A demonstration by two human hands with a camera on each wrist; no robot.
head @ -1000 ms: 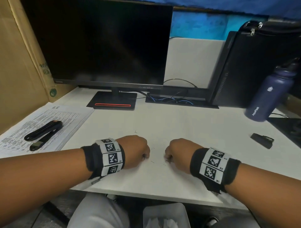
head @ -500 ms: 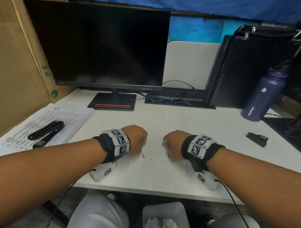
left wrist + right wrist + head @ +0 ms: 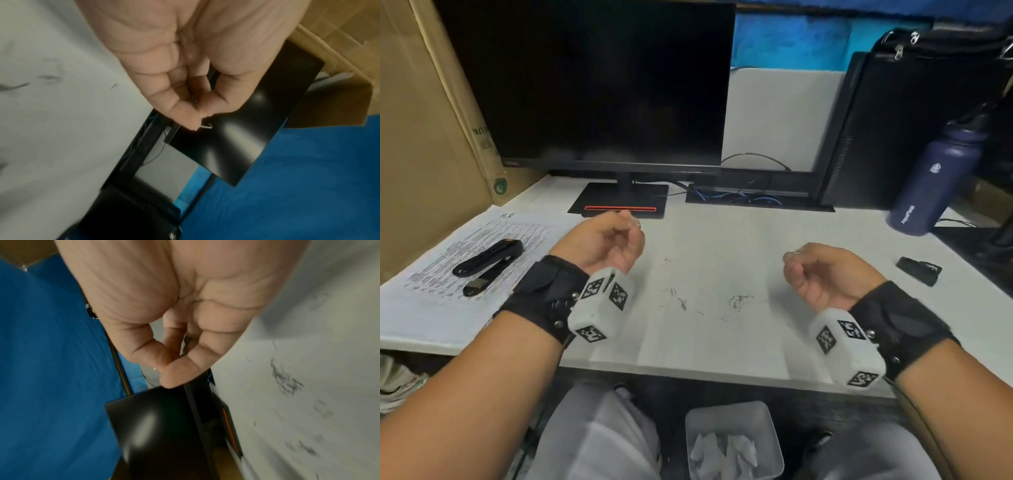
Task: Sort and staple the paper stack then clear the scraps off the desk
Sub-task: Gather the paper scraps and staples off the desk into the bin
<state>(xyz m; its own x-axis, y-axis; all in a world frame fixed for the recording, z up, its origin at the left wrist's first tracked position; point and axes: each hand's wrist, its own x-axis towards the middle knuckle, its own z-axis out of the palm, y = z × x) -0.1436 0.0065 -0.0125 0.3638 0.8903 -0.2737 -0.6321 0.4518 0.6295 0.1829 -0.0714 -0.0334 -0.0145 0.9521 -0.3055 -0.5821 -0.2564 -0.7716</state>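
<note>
Both hands hover above the white desk (image 3: 722, 356), palms turned inward. My left hand (image 3: 631, 226) (image 3: 197, 118) pinches a bent staple (image 3: 205, 127) between thumb and forefinger. My right hand (image 3: 791, 255) (image 3: 167, 368) has its thumb pressed to its fingertips, and a thin sliver of staple (image 3: 796, 252) shows there. Loose staples (image 3: 738, 301) lie scattered on the desk between the wrists, smeared by blur as dark marks (image 3: 285, 382) in the right wrist view. The printed paper stack (image 3: 431, 308) lies at the left with a black stapler (image 3: 489, 257) on top.
A dark monitor (image 3: 599, 85) on its stand fills the back. A navy bottle (image 3: 931, 178) and a small black object (image 3: 919, 270) sit at the right, with a cardboard box (image 3: 424, 137) on the left. Under the desk edge stands a clear bin (image 3: 732, 442) holding crumpled paper.
Both fists were knuckles-up, close together on the desk. They have since lifted, moved apart and rolled palm-inward, uncovering the scattered staples between them.
</note>
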